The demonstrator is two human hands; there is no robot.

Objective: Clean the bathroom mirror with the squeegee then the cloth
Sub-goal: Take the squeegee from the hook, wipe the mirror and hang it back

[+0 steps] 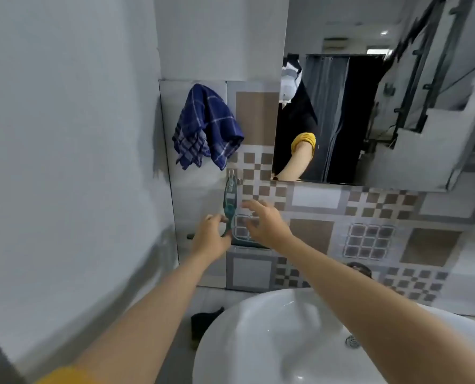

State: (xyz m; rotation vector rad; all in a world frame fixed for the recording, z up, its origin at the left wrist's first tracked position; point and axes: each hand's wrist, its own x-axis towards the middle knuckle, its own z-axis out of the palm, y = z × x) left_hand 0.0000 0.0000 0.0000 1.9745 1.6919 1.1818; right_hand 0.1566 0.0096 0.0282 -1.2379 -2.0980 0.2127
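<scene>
Below the lower left corner of the frameless wall mirror, hanging from a small hook on the patterned brown-and-grey tiled wall: translucent teal plastic squeegee, handle up, blade end down and partly hidden behind the hands. Left hand closed in a pinch grip on the lower part of the squeegee. Right hand just beside it, fingers spread, grip open, holding nothing. Up and to the left, draped on the wall: blue checked cotton cloth, untouched. At bottom right, rim of the white ceramic basin. Judged from this: task barely begun. Squeegee not yet off its hook, no blade on the glass, no wiping marks to be made out through the blur. Left to do: lifting the squeegee free, squeegeeing the mirror, then going over it with the cloth.
</scene>
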